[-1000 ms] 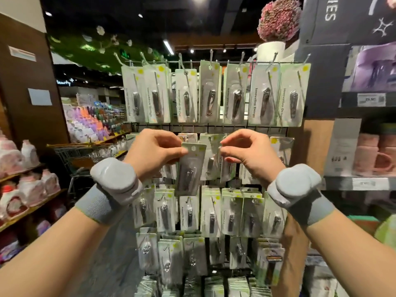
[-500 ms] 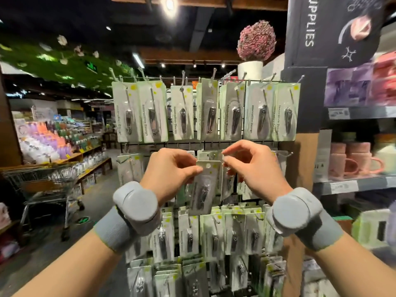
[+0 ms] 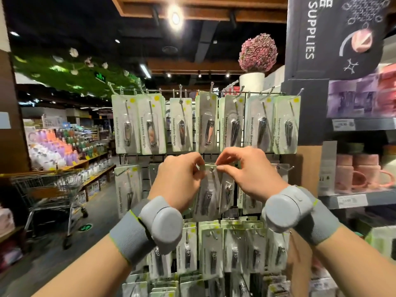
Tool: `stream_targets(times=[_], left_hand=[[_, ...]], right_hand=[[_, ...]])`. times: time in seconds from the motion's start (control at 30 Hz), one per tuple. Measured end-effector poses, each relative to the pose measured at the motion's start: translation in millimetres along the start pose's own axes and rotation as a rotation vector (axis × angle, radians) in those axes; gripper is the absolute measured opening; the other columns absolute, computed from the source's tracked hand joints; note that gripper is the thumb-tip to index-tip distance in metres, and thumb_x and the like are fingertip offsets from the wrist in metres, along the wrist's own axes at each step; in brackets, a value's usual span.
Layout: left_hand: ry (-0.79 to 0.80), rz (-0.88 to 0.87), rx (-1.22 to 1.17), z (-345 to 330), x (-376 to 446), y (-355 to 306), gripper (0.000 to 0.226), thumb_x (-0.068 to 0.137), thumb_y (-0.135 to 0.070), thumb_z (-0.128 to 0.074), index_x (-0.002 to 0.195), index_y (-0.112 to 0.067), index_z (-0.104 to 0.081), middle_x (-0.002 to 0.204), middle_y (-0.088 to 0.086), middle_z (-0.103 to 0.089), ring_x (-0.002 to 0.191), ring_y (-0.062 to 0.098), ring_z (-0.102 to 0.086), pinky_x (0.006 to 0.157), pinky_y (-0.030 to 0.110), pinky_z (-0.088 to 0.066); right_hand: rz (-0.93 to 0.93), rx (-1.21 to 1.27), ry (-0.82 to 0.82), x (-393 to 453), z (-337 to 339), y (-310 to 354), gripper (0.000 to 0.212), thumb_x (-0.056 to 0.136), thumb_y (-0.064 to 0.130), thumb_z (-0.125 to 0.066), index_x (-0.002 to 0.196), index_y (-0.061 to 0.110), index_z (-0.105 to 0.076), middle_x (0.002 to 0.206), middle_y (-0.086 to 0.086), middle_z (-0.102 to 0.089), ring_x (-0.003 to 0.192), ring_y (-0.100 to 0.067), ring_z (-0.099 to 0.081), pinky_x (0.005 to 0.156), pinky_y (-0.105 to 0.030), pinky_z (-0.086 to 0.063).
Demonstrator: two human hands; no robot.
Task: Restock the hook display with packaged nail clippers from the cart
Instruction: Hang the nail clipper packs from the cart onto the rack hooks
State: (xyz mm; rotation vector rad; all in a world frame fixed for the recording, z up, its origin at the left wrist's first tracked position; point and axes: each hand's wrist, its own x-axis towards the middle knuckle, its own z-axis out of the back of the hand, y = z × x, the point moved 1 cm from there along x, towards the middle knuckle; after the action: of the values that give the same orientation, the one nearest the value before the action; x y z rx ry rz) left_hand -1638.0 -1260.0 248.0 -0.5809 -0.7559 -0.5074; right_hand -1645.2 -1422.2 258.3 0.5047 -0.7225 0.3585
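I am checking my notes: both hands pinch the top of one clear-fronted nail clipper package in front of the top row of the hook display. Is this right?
Not quite. The head view shows both hands, left hand and right hand, pinching the top of the clear-fronted nail clipper package in front of the second row, below the full top row.

This was a retail shop: a wire hook display [image 3: 246,93] hung with carded nail clippers [image 3: 181,125], price-tagged grey shelves [image 3: 364,199], a metal shopping cart [image 3: 49,189].

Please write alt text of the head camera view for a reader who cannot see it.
Both hands, left hand and right hand, pinch the top of a packaged nail clipper at a hook on the second row of the hook display. A shopping cart stands in the aisle to the left.
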Motion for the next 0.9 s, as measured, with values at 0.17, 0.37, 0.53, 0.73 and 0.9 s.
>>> stream_targets(times=[0.17,0.37,0.53,0.73,0.9], left_hand=[[0.018,-0.108,0.480,-0.9,10.7,-10.0,0.015,0.093,-0.030,-0.049,0.098,-0.023,-0.062,0.096,0.004,-0.065,0.095,0.031,-0.059,0.069,0.033,-0.043],[0.111,-0.134,0.620,-3.5,31.9,-14.9,0.015,0.090,-0.021,-0.054,0.098,-0.019,-0.066,0.099,0.004,-0.064,0.100,0.027,-0.056,0.066,0.031,-0.036],[0.171,-0.108,0.611,-9.6,38.4,-9.4,0.015,0.088,-0.018,-0.054,0.099,-0.015,-0.064,0.098,0.009,-0.062,0.095,0.033,-0.058,0.067,0.035,-0.040],[0.176,-0.096,0.559,-11.5,39.4,-2.9,0.013,0.089,-0.022,-0.056,0.098,-0.018,-0.065,0.097,0.008,-0.064,0.092,0.033,-0.059,0.069,0.035,-0.044],[0.123,-0.231,0.461,-0.5,27.3,-2.7,0.017,0.093,-0.024,-0.049,0.095,-0.015,-0.064,0.094,0.003,-0.062,0.093,0.027,-0.057,0.076,0.038,-0.050]], right_hand=[[0.032,-0.129,0.031,5.4,-3.2,-4.8,0.005,0.090,0.026,-0.063,0.092,0.029,-0.067,0.093,0.013,-0.067,0.106,-0.016,-0.049,0.090,-0.029,-0.021],[0.016,-0.206,0.067,15.8,-10.0,-7.4,0.008,0.091,0.021,-0.061,0.094,0.027,-0.067,0.096,0.008,-0.068,0.108,-0.019,-0.051,0.098,-0.034,-0.022],[0.022,-0.291,0.071,20.0,-16.6,-8.5,0.009,0.092,0.022,-0.058,0.096,0.025,-0.065,0.102,0.006,-0.067,0.108,-0.020,-0.050,0.101,-0.041,-0.023],[0.038,-0.251,0.037,19.5,-23.4,-11.5,0.012,0.090,0.018,-0.058,0.098,0.022,-0.066,0.103,0.003,-0.067,0.106,-0.022,-0.053,0.099,-0.038,-0.034],[0.073,-0.121,-0.073,10.8,-17.9,-13.1,0.013,0.088,0.018,-0.062,0.100,0.016,-0.066,0.101,-0.002,-0.067,0.100,-0.023,-0.056,0.092,-0.042,-0.044]])
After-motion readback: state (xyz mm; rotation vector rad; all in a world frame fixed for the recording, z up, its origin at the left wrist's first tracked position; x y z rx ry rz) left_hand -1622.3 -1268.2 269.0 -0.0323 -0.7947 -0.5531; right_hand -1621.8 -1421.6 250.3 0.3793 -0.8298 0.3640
